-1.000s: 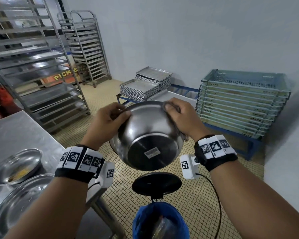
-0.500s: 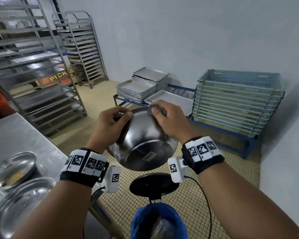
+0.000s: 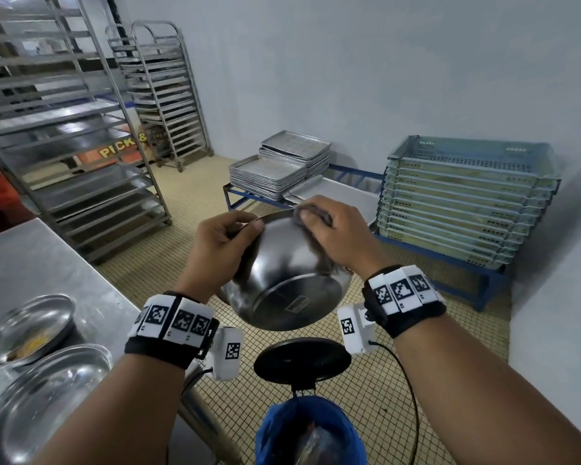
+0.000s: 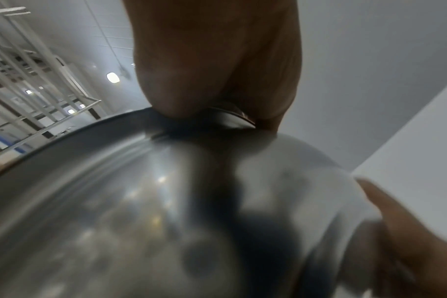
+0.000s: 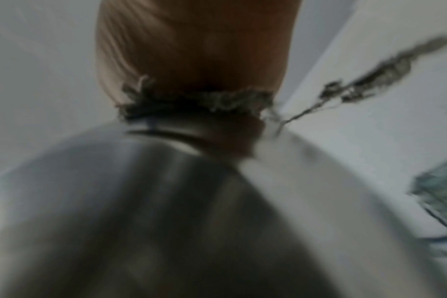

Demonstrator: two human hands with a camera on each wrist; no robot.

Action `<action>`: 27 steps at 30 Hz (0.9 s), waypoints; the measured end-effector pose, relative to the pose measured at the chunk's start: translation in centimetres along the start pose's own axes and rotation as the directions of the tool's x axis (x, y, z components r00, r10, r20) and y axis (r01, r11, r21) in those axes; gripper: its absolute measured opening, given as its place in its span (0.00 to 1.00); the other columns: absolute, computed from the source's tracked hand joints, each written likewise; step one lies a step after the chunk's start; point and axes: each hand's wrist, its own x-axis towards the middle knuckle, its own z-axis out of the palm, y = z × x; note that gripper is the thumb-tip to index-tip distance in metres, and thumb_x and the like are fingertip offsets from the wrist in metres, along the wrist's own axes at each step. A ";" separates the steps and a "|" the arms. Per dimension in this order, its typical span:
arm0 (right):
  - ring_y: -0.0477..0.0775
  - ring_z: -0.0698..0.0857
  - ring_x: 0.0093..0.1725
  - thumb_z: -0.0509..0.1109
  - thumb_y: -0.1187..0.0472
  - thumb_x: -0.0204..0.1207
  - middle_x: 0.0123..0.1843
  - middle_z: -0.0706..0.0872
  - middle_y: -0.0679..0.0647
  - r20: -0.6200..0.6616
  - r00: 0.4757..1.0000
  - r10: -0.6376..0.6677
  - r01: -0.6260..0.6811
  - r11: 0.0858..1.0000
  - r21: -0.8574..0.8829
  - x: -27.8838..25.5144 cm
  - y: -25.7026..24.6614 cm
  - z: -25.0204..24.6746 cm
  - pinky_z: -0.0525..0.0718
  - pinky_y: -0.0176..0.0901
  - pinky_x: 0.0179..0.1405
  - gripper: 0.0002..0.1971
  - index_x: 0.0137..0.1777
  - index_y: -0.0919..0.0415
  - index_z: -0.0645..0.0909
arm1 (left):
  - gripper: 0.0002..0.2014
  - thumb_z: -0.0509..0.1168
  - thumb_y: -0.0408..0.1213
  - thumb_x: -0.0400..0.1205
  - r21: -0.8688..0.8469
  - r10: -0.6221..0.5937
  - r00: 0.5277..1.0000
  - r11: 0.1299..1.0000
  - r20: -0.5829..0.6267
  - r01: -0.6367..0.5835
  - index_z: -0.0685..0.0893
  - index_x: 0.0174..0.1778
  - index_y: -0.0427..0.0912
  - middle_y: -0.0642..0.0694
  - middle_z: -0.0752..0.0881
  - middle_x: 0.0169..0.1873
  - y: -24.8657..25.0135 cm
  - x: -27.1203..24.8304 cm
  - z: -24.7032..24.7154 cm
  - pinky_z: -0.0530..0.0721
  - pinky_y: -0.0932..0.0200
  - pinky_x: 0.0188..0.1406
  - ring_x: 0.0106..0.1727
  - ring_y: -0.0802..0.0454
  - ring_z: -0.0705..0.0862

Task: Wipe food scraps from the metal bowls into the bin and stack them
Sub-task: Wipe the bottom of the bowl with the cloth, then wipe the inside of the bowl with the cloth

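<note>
The metal bowl (image 3: pixel 284 280) is held tilted, mouth facing away, above the blue-lined bin (image 3: pixel 307 431) at 6 o'clock; the left hand (image 3: pixel 220 250) pinches its rim at 10 o'clock, while the right hand (image 3: pixel 336 234) curls over the rim at 1 o'clock, its grip pressing a grey cloth (image 5: pixel 191 102) there. Recommended: keep the mouth angled down over the bin and sweep the cloth toward the low edge. Further bowls (image 3: pixel 27 330) wait on the table (image 3: pixel 31 260) at 8 o'clock.
</note>
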 end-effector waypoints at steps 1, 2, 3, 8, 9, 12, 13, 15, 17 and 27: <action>0.47 0.86 0.53 0.67 0.51 0.88 0.52 0.90 0.43 -0.025 0.994 0.110 -0.107 0.989 0.103 -0.4 1.2 -0.5 0.82 0.43 0.55 0.06 0.56 0.45 0.86 | 0.08 0.74 0.33 0.86 -0.054 -0.024 0.998 0.998 -0.053 0.021 0.91 0.44 0.51 0.58 0.92 0.31 -0.2 0.0 -0.4 0.83 0.68 0.35 0.32 0.64 0.86; 0.48 0.87 0.52 0.66 0.51 0.88 0.51 0.90 0.45 -0.044 0.979 0.201 -0.188 0.960 0.208 -0.8 2.3 -0.8 0.82 0.45 0.54 0.08 0.55 0.48 0.87 | 0.07 0.73 0.33 0.86 -0.123 -0.064 0.993 0.991 -0.095 0.052 0.91 0.45 0.49 0.56 0.93 0.32 -0.5 -0.1 -0.8 0.84 0.66 0.35 0.33 0.63 0.87; 0.48 0.87 0.51 0.66 0.51 0.88 0.50 0.90 0.48 -0.060 0.965 0.256 -0.231 0.933 0.275 -1.0 3.2 -1.0 0.82 0.47 0.54 0.09 0.54 0.51 0.87 | 0.07 0.72 0.33 0.87 -0.184 -0.105 0.988 0.979 -0.114 0.083 0.90 0.46 0.49 0.53 0.93 0.33 -0.8 -0.2 -1.2 0.84 0.65 0.34 0.33 0.61 0.87; 0.43 0.86 0.48 0.68 0.56 0.87 0.48 0.91 0.47 -0.069 0.974 0.214 -0.197 0.960 0.198 -0.3 2.5 -1.3 0.80 0.40 0.49 0.08 0.53 0.52 0.89 | 0.07 0.70 0.37 0.89 0.090 -0.006 1.000 0.996 0.003 0.005 0.86 0.49 0.56 0.65 0.91 0.36 -1.1 0.3 -1.5 0.82 0.72 0.37 0.36 0.67 0.87; 0.44 0.87 0.49 0.68 0.55 0.86 0.48 0.91 0.45 -0.036 0.987 0.154 -0.149 0.982 0.115 0.0 1.7 -1.3 0.81 0.40 0.51 0.07 0.54 0.49 0.89 | 0.08 0.71 0.38 0.88 0.171 0.023 0.996 0.985 0.086 -0.037 0.85 0.49 0.59 0.67 0.91 0.36 -0.5 0.7 -1.5 0.82 0.73 0.39 0.38 0.68 0.88; 0.49 0.87 0.50 0.68 0.52 0.85 0.49 0.92 0.46 0.068 0.995 -0.074 0.085 0.982 -0.170 0.8 -1.1 -0.6 0.79 0.46 0.55 0.08 0.56 0.47 0.89 | 0.10 0.72 0.38 0.87 0.244 0.045 0.961 0.963 0.272 -0.114 0.87 0.48 0.62 0.68 0.91 0.36 0.9 1.6 -0.8 0.81 0.74 0.39 0.38 0.69 0.88; 0.49 0.87 0.49 0.68 0.52 0.85 0.49 0.93 0.46 0.066 0.992 -0.106 0.117 0.975 -0.186 0.9 -1.5 -0.5 0.79 0.45 0.54 0.08 0.56 0.47 0.89 | 0.11 0.72 0.37 0.87 0.213 0.057 0.966 0.970 0.254 -0.113 0.88 0.47 0.62 0.67 0.91 0.36 1.1 1.6 -0.6 0.82 0.73 0.40 0.38 0.69 0.88; 0.43 0.86 0.49 0.68 0.52 0.86 0.50 0.92 0.43 0.015 0.997 -0.078 0.079 0.992 -0.101 0.8 -0.9 -0.6 0.80 0.40 0.52 0.08 0.57 0.47 0.89 | 0.11 0.73 0.35 0.87 0.135 0.057 0.990 0.988 0.132 -0.075 0.90 0.45 0.58 0.65 0.92 0.34 0.8 1.4 -0.7 0.82 0.71 0.39 0.36 0.68 0.87; 0.39 0.85 0.49 0.67 0.52 0.87 0.50 0.91 0.41 -0.063 0.997 0.054 -0.053 0.998 0.019 0.1 1.5 -1.1 0.81 0.39 0.51 0.08 0.58 0.48 0.88 | 0.09 0.73 0.34 0.86 0.030 0.006 1.000 1.000 0.005 -0.006 0.91 0.45 0.54 0.60 0.92 0.32 0.0 1.0 -1.3 0.83 0.69 0.37 0.33 0.65 0.86; 0.41 0.86 0.50 0.66 0.51 0.87 0.51 0.91 0.42 -0.034 0.996 0.084 -0.080 0.991 0.109 0.5 0.8 -0.9 0.81 0.38 0.54 0.09 0.57 0.48 0.88 | 0.07 0.71 0.32 0.87 -0.128 -0.081 0.993 0.989 -0.089 0.069 0.91 0.48 0.48 0.56 0.93 0.34 -1.0 -0.2 -1.7 0.86 0.67 0.38 0.36 0.62 0.88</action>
